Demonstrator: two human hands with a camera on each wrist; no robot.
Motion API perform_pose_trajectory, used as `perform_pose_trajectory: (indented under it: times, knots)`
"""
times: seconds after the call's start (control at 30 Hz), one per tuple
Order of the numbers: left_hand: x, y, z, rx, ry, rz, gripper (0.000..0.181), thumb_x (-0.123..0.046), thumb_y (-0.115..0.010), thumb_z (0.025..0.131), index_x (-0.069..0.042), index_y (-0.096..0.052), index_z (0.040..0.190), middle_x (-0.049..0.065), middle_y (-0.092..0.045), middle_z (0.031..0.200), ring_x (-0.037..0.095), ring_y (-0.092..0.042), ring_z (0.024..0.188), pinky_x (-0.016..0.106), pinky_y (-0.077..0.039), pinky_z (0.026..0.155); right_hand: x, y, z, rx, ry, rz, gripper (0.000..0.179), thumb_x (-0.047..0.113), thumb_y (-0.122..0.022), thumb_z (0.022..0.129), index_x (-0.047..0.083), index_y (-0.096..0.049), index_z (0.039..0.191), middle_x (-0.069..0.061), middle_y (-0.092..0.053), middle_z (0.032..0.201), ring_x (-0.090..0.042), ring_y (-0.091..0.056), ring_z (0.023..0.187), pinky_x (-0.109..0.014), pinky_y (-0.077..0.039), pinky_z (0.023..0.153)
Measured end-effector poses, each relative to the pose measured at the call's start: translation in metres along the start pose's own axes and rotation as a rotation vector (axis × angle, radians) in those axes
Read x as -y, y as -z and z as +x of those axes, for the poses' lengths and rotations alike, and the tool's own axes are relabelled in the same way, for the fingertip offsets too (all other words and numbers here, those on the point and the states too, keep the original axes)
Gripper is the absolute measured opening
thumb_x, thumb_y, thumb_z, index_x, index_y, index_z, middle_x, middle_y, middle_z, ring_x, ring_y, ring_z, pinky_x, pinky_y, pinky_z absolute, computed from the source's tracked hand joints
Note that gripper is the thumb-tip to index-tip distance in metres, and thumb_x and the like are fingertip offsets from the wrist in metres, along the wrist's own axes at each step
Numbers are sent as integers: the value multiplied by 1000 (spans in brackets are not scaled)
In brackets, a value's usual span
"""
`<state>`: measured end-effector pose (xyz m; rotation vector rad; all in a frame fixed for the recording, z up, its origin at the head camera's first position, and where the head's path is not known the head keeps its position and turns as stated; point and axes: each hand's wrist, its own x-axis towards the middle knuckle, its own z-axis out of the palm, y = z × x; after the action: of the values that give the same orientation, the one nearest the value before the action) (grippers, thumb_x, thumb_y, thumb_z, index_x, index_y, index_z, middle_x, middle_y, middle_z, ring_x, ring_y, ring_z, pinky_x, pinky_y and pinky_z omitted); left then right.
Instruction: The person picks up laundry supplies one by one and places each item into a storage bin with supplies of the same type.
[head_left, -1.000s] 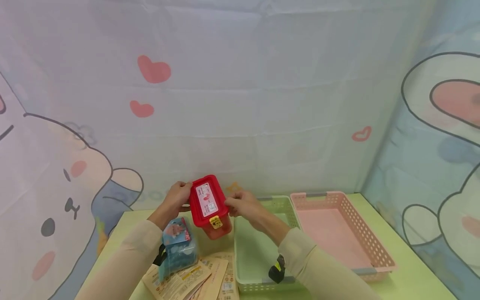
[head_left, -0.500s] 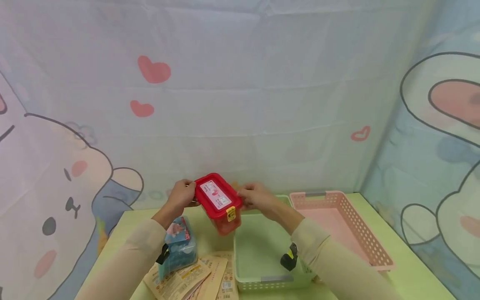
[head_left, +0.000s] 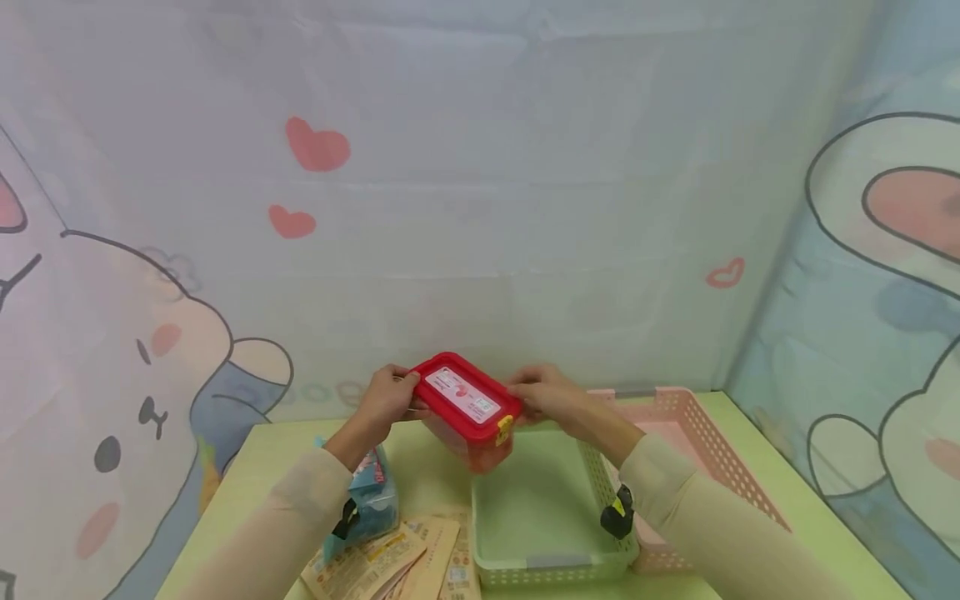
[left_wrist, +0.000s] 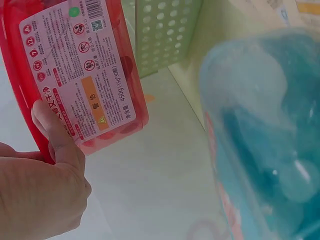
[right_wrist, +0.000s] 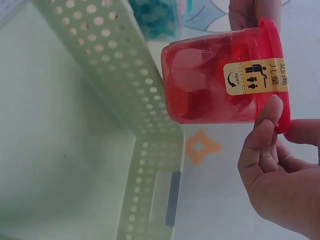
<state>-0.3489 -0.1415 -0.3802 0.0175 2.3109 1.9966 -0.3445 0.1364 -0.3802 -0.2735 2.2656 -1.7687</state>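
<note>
A red see-through tub of laundry pods [head_left: 468,450] with a red lid and white label hangs tilted between both hands in the head view. My left hand [head_left: 386,398] pinches the lid's rim at its left end. On the opposite side my right hand [head_left: 551,398] grips the rim between thumb and fingers. The left wrist view shows the tub's printed side label [left_wrist: 80,70]; in the right wrist view a yellow sticker [right_wrist: 255,77] crosses lid and wall. Beneath the tub's right part lies the left edge of the green basket [head_left: 536,500].
Right of the green basket stands a pink basket [head_left: 678,414]. Left of it, paper packets [head_left: 420,558] lie fanned on the pale green table [head_left: 247,475]. A blue see-through pack [head_left: 371,508] sits behind the left forearm. A printed curtain [head_left: 480,208] closes the back.
Both hands have carried the tub rightward, from over the table to partly above the green basket. The tub has turned, its yellow-stickered end swinging to the right.
</note>
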Motion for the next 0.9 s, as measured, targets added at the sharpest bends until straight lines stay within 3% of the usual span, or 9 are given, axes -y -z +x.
perform_pose_trajectory:
  times: [0.23, 0.5, 0.57, 0.73, 0.9]
  knots:
    - [1, -19, -3, 14, -17, -52, 38, -16, -49, 114, 10, -38, 139, 28, -62, 114, 17, -72, 65, 40, -64, 79, -7, 20, -10, -24, -1, -12, 31, 15, -65, 104, -4, -60, 128, -19, -68, 117, -25, -70, 89, -34, -62, 78]
    - [-1, -39, -9, 14, -17, -72, 24, -12, -49, 112, 5, -39, 125, 24, -66, 99, 19, -75, 64, 33, -64, 72, -1, 35, -19, -84, 42, -164, 29, 9, -61, 101, -5, -60, 126, -20, -68, 116, -27, -69, 95, -38, -62, 83]
    - [-2, -44, -10, 25, -22, -68, 21, -10, -48, 111, 9, -43, 120, 23, -69, 94, 21, -76, 65, 33, -64, 72, 0, 38, -21, -92, 35, -198, 29, 7, -61, 100, -5, -59, 126, -20, -67, 116, -28, -68, 97, -38, -62, 83]
    - [-1, -49, -12, 72, -13, -60, 30, -11, -48, 110, 18, -57, 113, 21, -75, 85, 27, -79, 72, 34, -64, 73, 2, 41, -26, -128, 16, -279, 28, 5, -61, 99, -4, -60, 125, -19, -66, 117, -29, -66, 100, -36, -61, 82]
    - [0, -53, -14, 100, 36, 1, 34, -16, -51, 110, 15, -58, 119, 17, -78, 85, 24, -79, 74, 29, -63, 70, 4, 49, -26, -140, 34, -337, 26, 5, -60, 100, -7, -61, 123, -21, -66, 115, -28, -68, 95, -37, -62, 81]
